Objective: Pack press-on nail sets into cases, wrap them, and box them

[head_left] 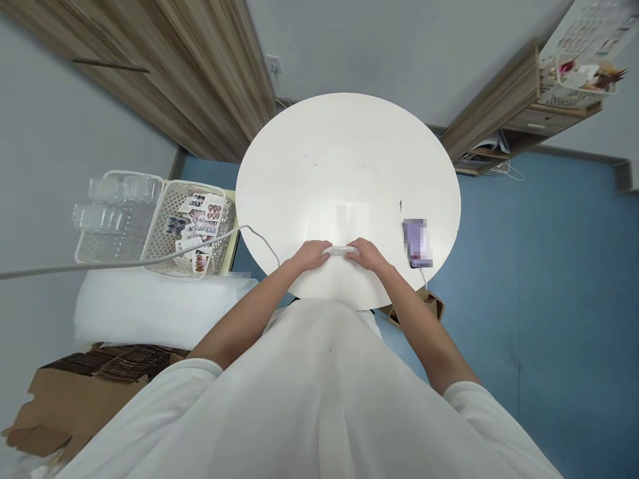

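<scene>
A small, white, bar-shaped object (340, 251) lies level between my two hands, close to the near edge of the round white table (349, 146). My left hand (315, 254) is closed on its left end. Its right end is in the closed fingers of my right hand (366, 253). The fingers cover both ends, so the exact kind of object cannot be made out. To the right of my right hand, a phone (417, 241) with a blurred screen lies on the table, a white cable (423, 278) running from its lower end.
Left of the table stand a white basket (162, 229) of carded press-on nails and a basket of clear plastic containers (107, 213). A grey-white cable (200, 247) crosses over them to the table. White wrapping (154, 303) and cardboard (80, 402) lie below. A wooden cabinet (499, 100) stands far right.
</scene>
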Motion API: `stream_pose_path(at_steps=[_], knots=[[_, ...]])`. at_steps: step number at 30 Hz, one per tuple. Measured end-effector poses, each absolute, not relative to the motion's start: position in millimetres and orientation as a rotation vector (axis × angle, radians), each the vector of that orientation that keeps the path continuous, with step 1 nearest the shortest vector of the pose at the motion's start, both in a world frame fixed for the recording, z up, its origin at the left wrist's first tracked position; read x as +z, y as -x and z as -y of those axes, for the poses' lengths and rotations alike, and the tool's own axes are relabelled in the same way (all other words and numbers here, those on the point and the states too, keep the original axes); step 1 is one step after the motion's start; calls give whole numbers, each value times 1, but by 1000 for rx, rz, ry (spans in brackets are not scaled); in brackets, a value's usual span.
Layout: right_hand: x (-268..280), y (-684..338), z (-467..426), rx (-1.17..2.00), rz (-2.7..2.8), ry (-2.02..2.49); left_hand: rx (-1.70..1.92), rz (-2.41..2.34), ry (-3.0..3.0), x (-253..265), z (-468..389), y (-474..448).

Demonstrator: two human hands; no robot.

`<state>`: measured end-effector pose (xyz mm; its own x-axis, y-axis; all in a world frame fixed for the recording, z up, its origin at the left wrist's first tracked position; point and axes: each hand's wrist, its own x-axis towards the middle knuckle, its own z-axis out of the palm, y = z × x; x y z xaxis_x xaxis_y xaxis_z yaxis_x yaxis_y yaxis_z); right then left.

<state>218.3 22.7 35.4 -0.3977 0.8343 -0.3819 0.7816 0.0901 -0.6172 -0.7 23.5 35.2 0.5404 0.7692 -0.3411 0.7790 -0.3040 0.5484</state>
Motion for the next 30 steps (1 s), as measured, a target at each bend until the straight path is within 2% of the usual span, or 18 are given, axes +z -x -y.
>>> stream_pose_path(at_steps=[6,9,17,20,24,26,30], knots=[[31,-231,-39,1485,1874,1787,84,-1406,-1792,24,-35,29],[22,-233,-42,1497,1769,1868,104,-1511,-1667,18,-38,33],[8,-216,-35,1128,1705,2159,37,-1891,-1604,15,-27,23],[9,-213,-25,984,1704,2139,209,-2008,-1708,18,-20,14],[10,-215,-7,842,1560,2130,336,-1782,-2097,23,-11,-5],[9,-214,-1,951,1472,2133,271,-1614,-2236,24,-7,-15],[4,-208,-3,1166,1250,2154,194,-1595,-2271,19,-1,-28]])
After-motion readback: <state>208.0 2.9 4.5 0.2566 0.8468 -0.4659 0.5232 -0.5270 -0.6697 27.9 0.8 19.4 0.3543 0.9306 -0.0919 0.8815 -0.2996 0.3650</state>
